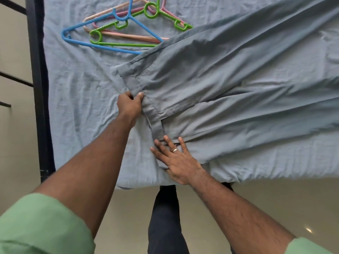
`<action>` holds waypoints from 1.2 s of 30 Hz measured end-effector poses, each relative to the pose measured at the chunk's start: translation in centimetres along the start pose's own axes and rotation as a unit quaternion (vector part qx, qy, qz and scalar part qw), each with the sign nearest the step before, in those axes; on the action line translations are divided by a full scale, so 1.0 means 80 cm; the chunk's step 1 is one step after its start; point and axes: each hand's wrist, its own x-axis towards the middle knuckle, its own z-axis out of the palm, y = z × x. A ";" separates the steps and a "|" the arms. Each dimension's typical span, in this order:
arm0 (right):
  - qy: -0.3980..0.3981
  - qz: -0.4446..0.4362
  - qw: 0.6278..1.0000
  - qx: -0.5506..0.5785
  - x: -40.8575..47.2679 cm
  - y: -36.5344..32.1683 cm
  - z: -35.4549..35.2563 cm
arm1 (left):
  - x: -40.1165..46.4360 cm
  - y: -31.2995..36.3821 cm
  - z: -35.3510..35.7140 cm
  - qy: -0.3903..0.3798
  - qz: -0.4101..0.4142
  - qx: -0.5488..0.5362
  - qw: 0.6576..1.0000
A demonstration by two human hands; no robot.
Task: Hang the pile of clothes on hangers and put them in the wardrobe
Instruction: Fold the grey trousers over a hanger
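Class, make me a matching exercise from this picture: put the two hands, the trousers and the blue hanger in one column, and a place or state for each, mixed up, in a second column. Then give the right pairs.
Column one:
1. left hand
2. right hand
3. trousers
4. blue hanger

Column two:
A. lies in the pile of hangers at the far end of the bed
B. pinches the waistband
C. spread out across the bed
D. flat, fingers straight, pressing the cloth

Pairs: 1-B, 2-D, 3-C, 4-A
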 end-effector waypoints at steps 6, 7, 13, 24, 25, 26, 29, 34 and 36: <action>-0.036 -0.036 0.997 0.053 0.040 -0.082 -0.007 | 0.015 -0.026 -0.080 0.049 -0.005 0.082 0.995; -0.041 -0.041 0.997 0.057 0.050 -0.097 -0.007 | 0.018 -0.030 -0.096 0.054 -0.006 0.100 0.994; -0.071 -0.052 0.995 0.053 0.074 -0.127 -0.012 | 0.007 -0.033 -0.146 0.092 -0.004 0.174 0.980; 0.047 0.178 0.982 0.047 -0.043 0.076 -0.132 | -0.111 0.093 0.025 -0.178 0.198 0.233 0.935; 0.056 0.201 0.977 0.053 -0.056 0.093 -0.141 | -0.121 0.106 0.047 -0.202 0.208 0.237 0.927; 0.070 0.223 0.970 0.064 -0.071 0.115 -0.149 | -0.132 0.123 0.075 -0.227 0.222 0.244 0.916; 0.116 0.277 0.946 0.124 -0.114 0.182 -0.159 | -0.164 0.163 0.152 -0.270 0.255 0.262 0.891; 0.337 0.469 0.790 0.205 -0.218 0.314 -0.148 | -0.218 0.192 0.289 -0.305 0.267 0.314 0.859; 0.363 0.535 0.725 0.239 -0.275 0.360 -0.148 | -0.243 0.200 0.346 -0.330 0.288 0.332 0.836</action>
